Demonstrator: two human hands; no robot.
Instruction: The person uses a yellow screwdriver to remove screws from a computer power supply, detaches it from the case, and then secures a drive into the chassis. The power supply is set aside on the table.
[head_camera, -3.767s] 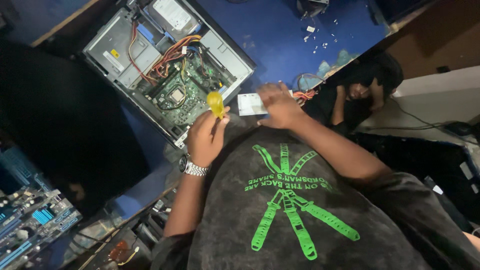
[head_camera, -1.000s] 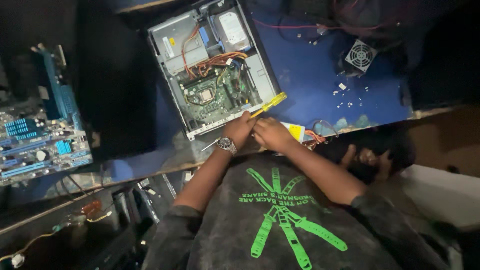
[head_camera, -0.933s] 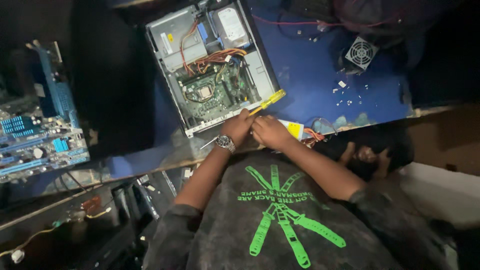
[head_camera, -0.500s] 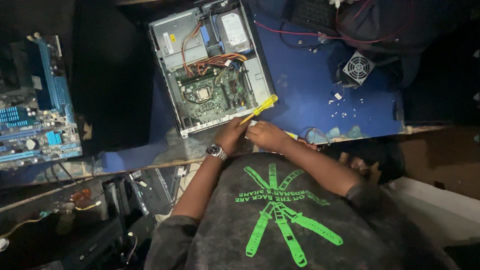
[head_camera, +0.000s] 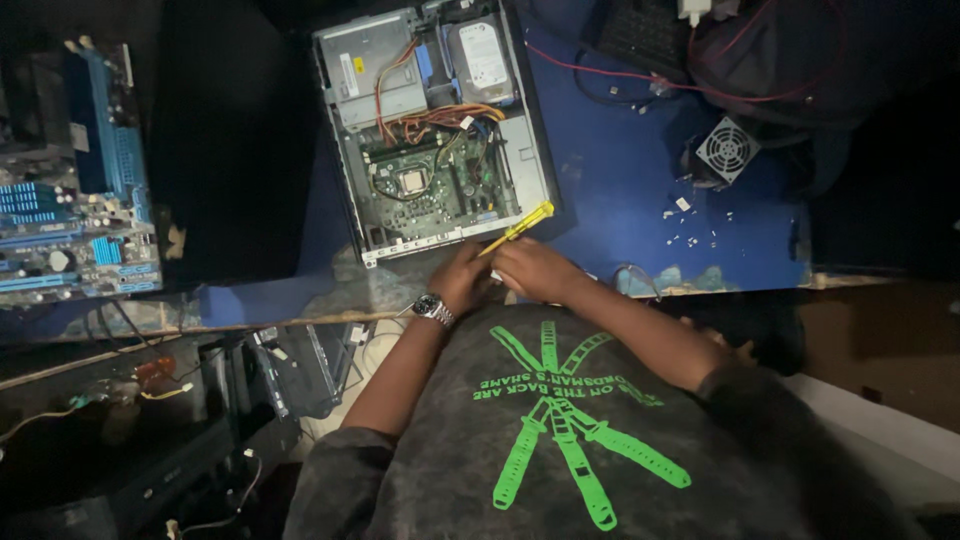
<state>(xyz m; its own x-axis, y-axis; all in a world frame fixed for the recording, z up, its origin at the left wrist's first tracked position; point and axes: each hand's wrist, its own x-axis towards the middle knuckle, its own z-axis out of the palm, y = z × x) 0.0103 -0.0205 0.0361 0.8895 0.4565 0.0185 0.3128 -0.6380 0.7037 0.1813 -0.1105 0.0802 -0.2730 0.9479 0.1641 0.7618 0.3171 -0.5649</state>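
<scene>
Two hands close together at near edge of one open grey metal computer case. Right hand closed around one screwdriver with yellow plastic handle, handle pointing up and away from knuckles. Left hand, with one shiny metal wristwatch, touches right; fingers curled, grip cannot tell. Beyond hands: one green circuit board. Far right: one round-grilled fan. Far left: two bare blue boards.

Open computer case lies on table. Both hands meet at its near edge: left hand beside right hand, screwdriver between them. Fan right of case; loose motherboard far left.
</scene>
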